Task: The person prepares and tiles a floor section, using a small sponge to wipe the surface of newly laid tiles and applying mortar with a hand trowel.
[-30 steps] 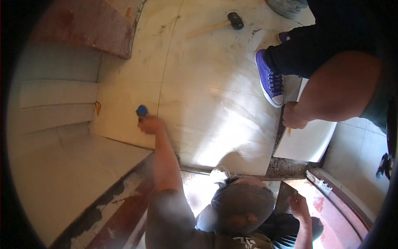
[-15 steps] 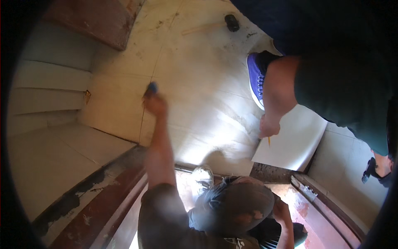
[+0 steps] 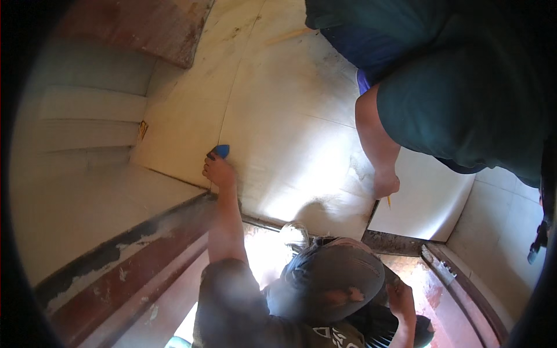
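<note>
My left hand is closed around a small blue tool with a dark part, which looks like a scraper. It is at the seam between two pale floor tiles, near the left end of the doorway. Fingers hide part of the tool. Beside my bent knee, my right hand hangs with its fingers curled in shadow; whether anything is in them cannot be made out.
At right a co-worker leans in; their hand holds a yellow pencil by a loose white tile. A wooden handle lies at the back. The worn red door frame borders the near left; white steps stand farther left.
My left hand has drawn the blue tool nearer along the tile seam. The co-worker has leaned farther left, now covering the mallet's black head and most of the purple shoe.
</note>
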A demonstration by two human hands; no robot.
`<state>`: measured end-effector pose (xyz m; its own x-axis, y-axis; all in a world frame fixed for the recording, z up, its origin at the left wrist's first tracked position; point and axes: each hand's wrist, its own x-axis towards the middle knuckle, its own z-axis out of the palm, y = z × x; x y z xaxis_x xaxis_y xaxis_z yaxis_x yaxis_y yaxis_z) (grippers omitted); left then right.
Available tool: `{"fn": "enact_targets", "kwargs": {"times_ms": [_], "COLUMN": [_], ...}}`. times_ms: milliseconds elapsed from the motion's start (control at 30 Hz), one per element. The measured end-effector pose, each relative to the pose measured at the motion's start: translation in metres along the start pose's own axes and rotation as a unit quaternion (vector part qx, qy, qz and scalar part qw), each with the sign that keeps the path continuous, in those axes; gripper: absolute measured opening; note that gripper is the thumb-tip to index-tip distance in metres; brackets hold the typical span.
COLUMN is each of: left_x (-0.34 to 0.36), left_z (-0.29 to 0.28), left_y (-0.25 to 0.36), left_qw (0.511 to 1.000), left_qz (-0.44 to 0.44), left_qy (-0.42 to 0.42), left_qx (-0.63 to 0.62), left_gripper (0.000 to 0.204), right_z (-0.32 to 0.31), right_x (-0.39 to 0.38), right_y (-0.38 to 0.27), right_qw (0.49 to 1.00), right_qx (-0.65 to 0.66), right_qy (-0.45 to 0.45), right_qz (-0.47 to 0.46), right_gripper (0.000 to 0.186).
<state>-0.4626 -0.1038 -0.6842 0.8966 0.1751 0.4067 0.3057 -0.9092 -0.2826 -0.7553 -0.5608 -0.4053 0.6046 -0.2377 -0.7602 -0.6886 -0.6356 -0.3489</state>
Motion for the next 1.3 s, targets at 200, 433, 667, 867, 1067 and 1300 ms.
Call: {"fn": "enact_targets", "kwargs": {"times_ms": [200,433,667,867,1067,1300], "left_x": [-0.145,-0.011,-0.092,-0.034,-0.131,-0.119], "left_z": [-0.037,0.014,-0.053,-0.044,-0.075,-0.048], "left_y": [0.059,-0.016,0.039,-0.024,0.052,0.013], "left_qw": [0.914,0.938,0.865,0.946,0.884,0.88], "left_qz": [0.019,-0.071,-0.074,-0.014,-0.014,-0.019], "left_qy": [-0.381,-0.338,-0.48,-0.316,-0.446,-0.412], "left_qx": [-0.142,-0.011,-0.127,-0.068,-0.141,-0.236], "left_gripper": [0.046,0.015,0.03,0.018,0.017,0.015], "right_z": [-0.003,-0.007,-0.012,-0.017,-0.012,-0.014], "right_x": [0.006,0.005,0.001,0.0,-0.001,-0.005], "right_y": [0.005,0.014,0.006,0.008,0.012,0.004], "right_qw": [0.999,0.996,0.992,0.993,0.994,0.983], "right_qx": [-0.001,-0.011,0.042,0.017,-0.001,0.045], "right_qy": [0.032,0.071,0.082,0.078,0.086,0.157], "right_qz": [-0.035,-0.06,-0.084,-0.082,-0.07,-0.083], "right_gripper": [0.018,0.017,0.015,0.018,0.02,0.014]}}
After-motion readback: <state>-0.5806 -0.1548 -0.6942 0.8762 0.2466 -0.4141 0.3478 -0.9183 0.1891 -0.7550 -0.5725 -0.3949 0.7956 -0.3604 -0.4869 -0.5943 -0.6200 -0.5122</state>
